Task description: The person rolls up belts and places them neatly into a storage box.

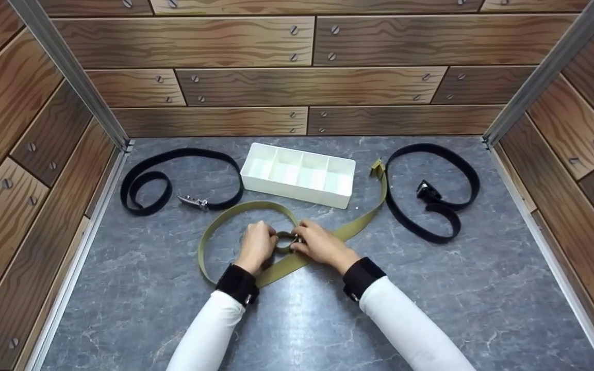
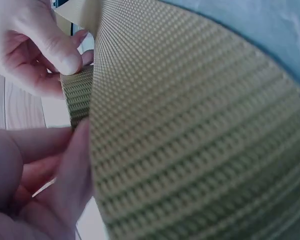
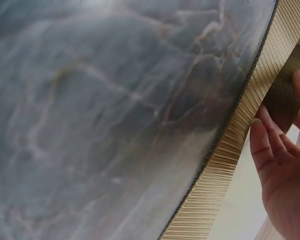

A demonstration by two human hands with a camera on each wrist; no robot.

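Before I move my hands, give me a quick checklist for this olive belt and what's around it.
1. Left hand pinching the small loop of the olive belt: ok.
2. Right hand pinching it too: ok.
3. No twist beneath your hands: cannot tell, they hide that part.
4. Whole strap straightened out: not ok, it also forms a large loop.
5. Gold buckle away from both hands: ok, it lies right of the white tray.
6. Right-hand black belt clear of the strap: cannot tell, they nearly touch.
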